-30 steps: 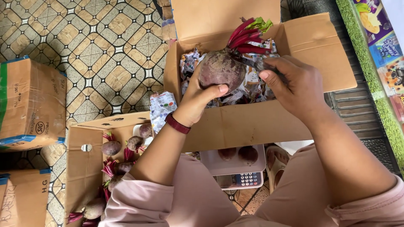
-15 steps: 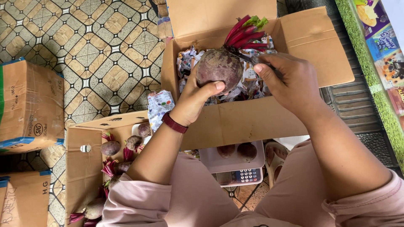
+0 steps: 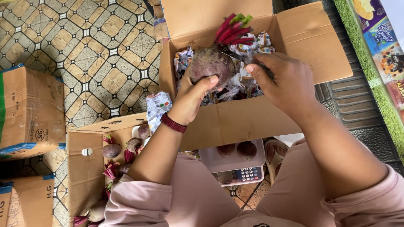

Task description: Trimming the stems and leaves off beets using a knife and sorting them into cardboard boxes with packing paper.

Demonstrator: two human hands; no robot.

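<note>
My left hand [image 3: 194, 96] grips a large dark purple beetroot [image 3: 211, 65] over an open cardboard box [image 3: 252, 122]. Red stalks with green tips [image 3: 234, 30] stick up from the beetroot's top. My right hand [image 3: 283, 82] holds a knife, its blade [image 3: 234, 55] lying against the base of the stalks. A dark red band circles my left wrist. Crumpled printed paper [image 3: 248, 86] fills the box under the beetroot.
A second cardboard box [image 3: 84, 168] at the lower left holds several beetroots [image 3: 112, 150] with stalks. A white scale [image 3: 235, 166] with two beetroots on it stands between my knees. More closed boxes [image 3: 29, 113] sit on the patterned tile floor at the left.
The view has shifted slightly. The beetroot and both hands stay over the box, with the knife blade still at the stalks.
</note>
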